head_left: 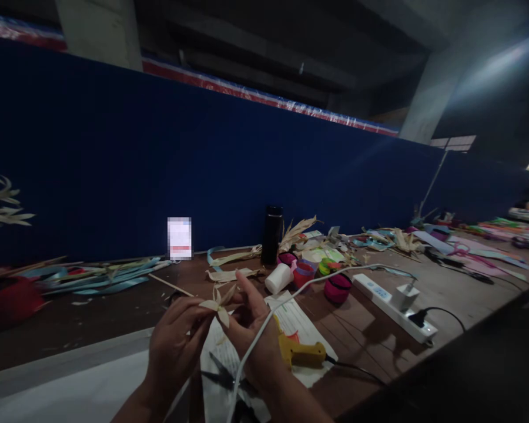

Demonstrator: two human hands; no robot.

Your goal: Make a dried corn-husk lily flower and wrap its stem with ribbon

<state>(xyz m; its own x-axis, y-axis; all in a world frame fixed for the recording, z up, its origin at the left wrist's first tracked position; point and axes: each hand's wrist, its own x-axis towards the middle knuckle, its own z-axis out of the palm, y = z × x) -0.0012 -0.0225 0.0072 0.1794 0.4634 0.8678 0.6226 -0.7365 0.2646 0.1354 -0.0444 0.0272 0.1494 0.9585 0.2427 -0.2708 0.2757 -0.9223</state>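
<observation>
Above the table, my left hand (175, 335) pinches a petal of a pale flower (219, 308) that looks made of dried husk. From the other side my right hand (256, 335) grips the flower low down, with a finger pointing up. Several thin petals spread between the two hands; the flower's base is hidden by the fingers. Just right of my right hand lies a yellow glue gun (306, 352) on a printed sheet (306, 323). Dark scissors (223, 373) rest on paper beneath my hands. A white cable (264, 326) crosses in front of my right hand.
A black bottle (272, 235) stands behind, beside a white roll (279, 278) and a magenta ribbon roll (337, 288). To the right is a power strip (392, 306) with plugs. A lit screen (179, 238) leans by the blue partition (114, 158). Blue strips (114, 282) lie left.
</observation>
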